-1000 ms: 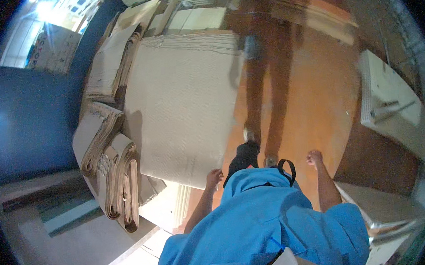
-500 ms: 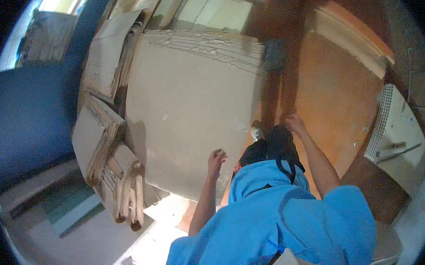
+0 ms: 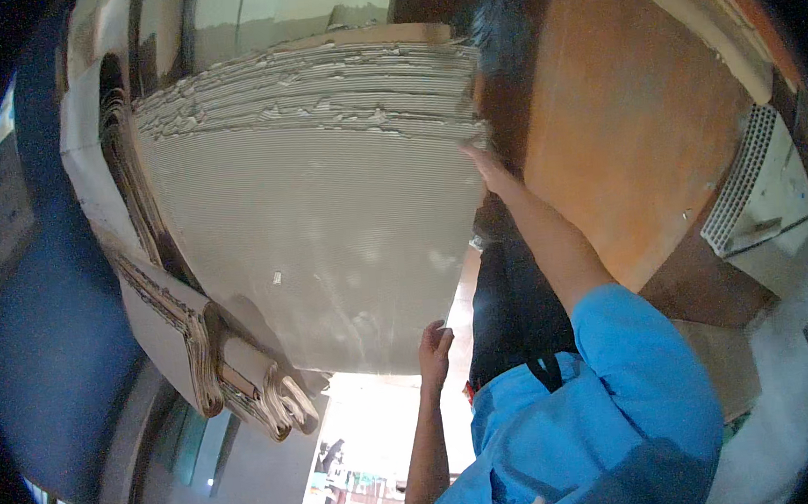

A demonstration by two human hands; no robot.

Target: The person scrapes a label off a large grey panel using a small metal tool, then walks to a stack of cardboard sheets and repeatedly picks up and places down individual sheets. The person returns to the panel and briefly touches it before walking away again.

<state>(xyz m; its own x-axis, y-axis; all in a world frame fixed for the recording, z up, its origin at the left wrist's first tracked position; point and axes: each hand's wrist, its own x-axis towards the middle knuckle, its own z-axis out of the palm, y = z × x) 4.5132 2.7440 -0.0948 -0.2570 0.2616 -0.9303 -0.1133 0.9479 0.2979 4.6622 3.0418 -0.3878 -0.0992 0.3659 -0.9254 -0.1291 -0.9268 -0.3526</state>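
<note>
A stack of large grey-brown cardboard sheets point(image 3: 326, 211) with ragged, ridged edges fills the middle of the view. At the far right corner of this stack, my right hand point(image 3: 486, 164) reaches out with fingers extended against the edge; its fingertips are partly lost against the cardboard. My left hand point(image 3: 435, 351) is by the near right corner, loosely curled, thumb apart from the fingers and nothing visible in it. Whether it touches the sheets I cannot tell.
Folded cardboard bundles point(image 3: 181, 342) line the stack's left side. To the right stands a broad orange-brown panel point(image 3: 630, 133). Farther right is a white piece with a perforated grid edge point(image 3: 746, 186). A dark blue surface point(image 3: 50, 342) lies at far left.
My right hand has moved forward and left, from beside my leg to the stack's far right corner. The left hand stays near the stack's near edge. My view has shifted right.
</note>
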